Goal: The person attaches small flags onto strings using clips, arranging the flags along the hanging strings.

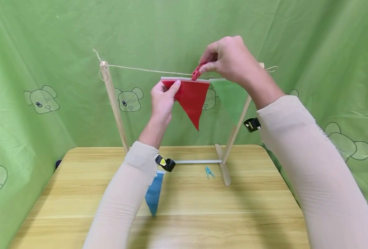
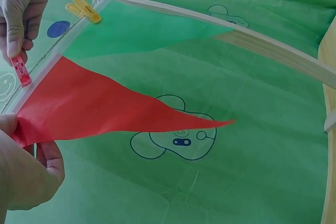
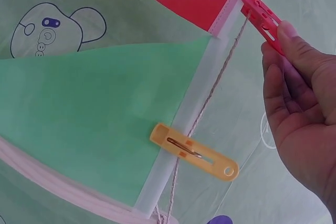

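A red triangular pennant hangs point down, its white top edge along the string. My left hand pinches its upper left corner, thumb in front. In my right hand, thumb and fingers pinch a red clothespin, whose tip is at the string and the pennant's top edge. The right wrist view shows the red clothespin beside the string, its tip near the white edge. A green pennant hangs alongside, fixed to the string by a yellow clothespin.
Wooden posts at left and right hold up the string. On the wooden table lie a light-blue clothespin and a blue pennant, partly covered by the left sleeve. A white bar runs low toward the right post's foot.
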Demonstrator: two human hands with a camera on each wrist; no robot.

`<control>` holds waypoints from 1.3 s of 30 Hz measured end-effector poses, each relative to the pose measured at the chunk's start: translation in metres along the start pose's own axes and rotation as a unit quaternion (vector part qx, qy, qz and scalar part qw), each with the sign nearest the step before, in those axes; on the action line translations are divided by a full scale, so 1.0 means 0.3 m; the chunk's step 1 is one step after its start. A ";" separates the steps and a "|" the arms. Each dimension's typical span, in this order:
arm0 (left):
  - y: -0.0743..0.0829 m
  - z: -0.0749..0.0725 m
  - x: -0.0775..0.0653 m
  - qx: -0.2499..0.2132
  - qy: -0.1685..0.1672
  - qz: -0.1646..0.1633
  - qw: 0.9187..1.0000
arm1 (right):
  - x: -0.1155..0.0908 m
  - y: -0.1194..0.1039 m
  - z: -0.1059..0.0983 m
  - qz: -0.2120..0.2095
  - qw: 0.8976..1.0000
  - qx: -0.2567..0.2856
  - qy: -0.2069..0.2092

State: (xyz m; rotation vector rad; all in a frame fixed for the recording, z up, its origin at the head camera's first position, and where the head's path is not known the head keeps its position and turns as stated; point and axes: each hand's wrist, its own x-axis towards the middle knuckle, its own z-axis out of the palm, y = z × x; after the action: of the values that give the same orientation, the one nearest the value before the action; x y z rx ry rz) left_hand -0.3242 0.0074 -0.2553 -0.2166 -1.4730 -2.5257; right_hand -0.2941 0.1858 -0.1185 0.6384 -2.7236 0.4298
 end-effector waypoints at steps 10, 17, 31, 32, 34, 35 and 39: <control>0.003 0.019 0.003 0.004 0.001 0.006 1.000 | 0.011 -0.006 -0.002 -0.003 1.000 -0.019 -0.010; -0.001 0.027 0.009 -0.004 0.011 0.004 1.000 | 0.020 -0.012 0.015 -0.014 0.999 -0.026 -0.017; -0.006 0.035 0.013 -0.018 0.011 0.004 1.000 | 0.023 -0.008 0.025 -0.009 0.999 -0.015 -0.040; -0.007 0.036 0.013 -0.018 0.012 0.001 1.000 | 0.023 -0.008 0.026 -0.010 0.999 -0.015 -0.043; -0.008 0.036 0.014 -0.015 0.015 -0.001 1.000 | 0.023 -0.009 0.027 -0.012 0.999 -0.017 -0.049; -0.008 0.035 0.014 -0.011 0.016 -0.002 1.000 | 0.024 -0.010 0.028 -0.013 0.998 -0.018 -0.052; -0.009 0.031 0.014 -0.006 0.021 -0.003 1.000 | 0.025 -0.012 0.030 -0.017 0.998 -0.020 -0.058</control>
State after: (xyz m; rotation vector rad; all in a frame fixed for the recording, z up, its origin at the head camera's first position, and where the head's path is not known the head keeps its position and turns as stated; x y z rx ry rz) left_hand -0.3288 0.0164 -0.2520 -0.1593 -1.4457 -2.5282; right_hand -0.3009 0.1766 -0.1232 0.7204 -2.8182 0.3395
